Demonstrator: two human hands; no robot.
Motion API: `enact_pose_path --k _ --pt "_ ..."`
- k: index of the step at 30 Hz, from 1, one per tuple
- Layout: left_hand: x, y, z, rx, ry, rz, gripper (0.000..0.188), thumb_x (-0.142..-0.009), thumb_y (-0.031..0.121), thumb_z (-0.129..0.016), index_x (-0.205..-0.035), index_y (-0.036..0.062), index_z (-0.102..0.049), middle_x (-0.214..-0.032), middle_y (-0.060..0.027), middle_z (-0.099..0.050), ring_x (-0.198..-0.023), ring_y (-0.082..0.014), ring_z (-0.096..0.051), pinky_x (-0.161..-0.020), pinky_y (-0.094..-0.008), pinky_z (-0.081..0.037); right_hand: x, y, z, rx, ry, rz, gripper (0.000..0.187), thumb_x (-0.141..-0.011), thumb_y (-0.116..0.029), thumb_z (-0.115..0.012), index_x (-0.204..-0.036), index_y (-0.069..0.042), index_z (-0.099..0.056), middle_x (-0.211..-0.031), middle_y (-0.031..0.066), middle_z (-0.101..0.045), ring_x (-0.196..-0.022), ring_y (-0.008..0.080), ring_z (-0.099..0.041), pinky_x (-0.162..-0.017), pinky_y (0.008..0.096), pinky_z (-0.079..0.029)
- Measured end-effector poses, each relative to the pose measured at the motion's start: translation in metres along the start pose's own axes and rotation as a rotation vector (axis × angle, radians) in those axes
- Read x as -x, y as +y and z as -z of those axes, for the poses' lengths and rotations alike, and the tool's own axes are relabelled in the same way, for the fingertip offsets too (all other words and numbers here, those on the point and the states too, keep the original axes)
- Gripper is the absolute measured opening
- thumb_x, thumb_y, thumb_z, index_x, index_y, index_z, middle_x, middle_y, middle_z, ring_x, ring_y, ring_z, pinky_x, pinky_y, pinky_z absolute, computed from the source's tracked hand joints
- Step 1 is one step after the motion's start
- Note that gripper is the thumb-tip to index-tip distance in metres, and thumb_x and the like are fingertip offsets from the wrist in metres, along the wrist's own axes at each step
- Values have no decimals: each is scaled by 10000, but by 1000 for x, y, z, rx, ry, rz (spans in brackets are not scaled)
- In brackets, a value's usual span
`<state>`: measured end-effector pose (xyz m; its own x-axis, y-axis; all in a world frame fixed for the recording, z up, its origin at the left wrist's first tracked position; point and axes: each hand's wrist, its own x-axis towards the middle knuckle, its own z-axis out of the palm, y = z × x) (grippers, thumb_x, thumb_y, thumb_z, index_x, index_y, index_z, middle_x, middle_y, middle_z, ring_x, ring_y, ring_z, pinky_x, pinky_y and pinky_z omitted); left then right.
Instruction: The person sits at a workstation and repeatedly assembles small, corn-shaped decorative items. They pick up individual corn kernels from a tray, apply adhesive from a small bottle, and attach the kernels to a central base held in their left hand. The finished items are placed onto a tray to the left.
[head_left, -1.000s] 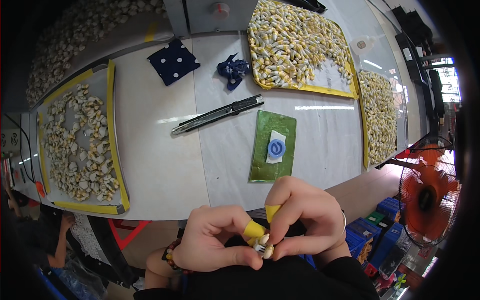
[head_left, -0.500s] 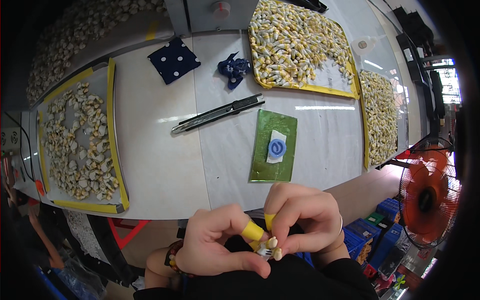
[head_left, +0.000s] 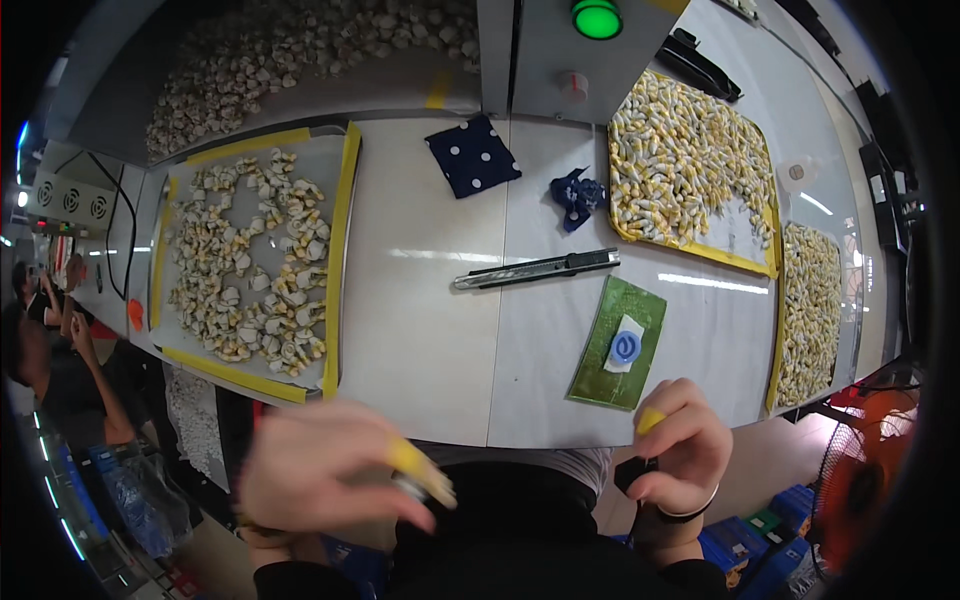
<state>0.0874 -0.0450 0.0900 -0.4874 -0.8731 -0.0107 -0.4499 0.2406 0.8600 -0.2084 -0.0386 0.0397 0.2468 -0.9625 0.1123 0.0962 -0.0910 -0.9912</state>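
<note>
My left hand (head_left: pixel 325 470), blurred by motion, hovers just off the table's front edge, near the left tray's lower corner. Between its thumb and fingers a small white-and-yellow piece (head_left: pixel 412 487) shows, smeared. My right hand (head_left: pixel 688 445) is curled at the front edge, close below a green rectangular plate (head_left: pixel 590 375). Its fingers and thumb close around something dark and small that I cannot make out. Both hands wear yellow tape on a finger. On the plate lies a white patch with a round blue disc (head_left: pixel 626 347).
A yellow-edged tray (head_left: pixel 335 260) of pale knobbly pieces lies left. Trays of slim white-and-yellow pieces, one with a yellow rim (head_left: pixel 690 250), stand right. A box cutter (head_left: pixel 540 268), dotted cloth (head_left: pixel 472 157) and knotted blue cloth (head_left: pixel 577 198) lie mid-table. An orange fan (head_left: pixel 875 470) stands right.
My hands have parted from their shared hold on the small pieces. The left has swung left with a piece; the right has moved right. The whole view has shifted toward the left.
</note>
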Motion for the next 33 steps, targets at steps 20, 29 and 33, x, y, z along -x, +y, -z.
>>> enact_pose_path --k 20,29,33 --pt "-179 -137 144 -1000 352 140 377 -736 256 -694 -1033 36 -618 -915 -158 -634 -875 -300 -600 -753 -379 -486 21 -2 27 267 195 109 134 -653 -30 -683 -750 -14 -593 -703 68 -564 -637 165 -502 -579 270 -373" --pt "-104 -24 64 -234 426 -47 242 -720 22 -647 -929 12 -526 -835 -26 -596 -730 -98 -563 -662 -235 -456 -12 -36 74 1123 80 99 177 -665 -38 -681 -814 -31 -587 -756 95 -558 -707 261 -546 -617 337 -428" --pt "-51 15 24 -69 -239 -261 293 -697 -7 -645 -989 19 -659 -1004 -160 -583 -767 -188 -581 -651 -232 -456 -68 -41 118 1226 186 211 223 -699 -50 -676 -902 -47 -582 -857 73 -576 -790 221 -551 -656 322 -436"
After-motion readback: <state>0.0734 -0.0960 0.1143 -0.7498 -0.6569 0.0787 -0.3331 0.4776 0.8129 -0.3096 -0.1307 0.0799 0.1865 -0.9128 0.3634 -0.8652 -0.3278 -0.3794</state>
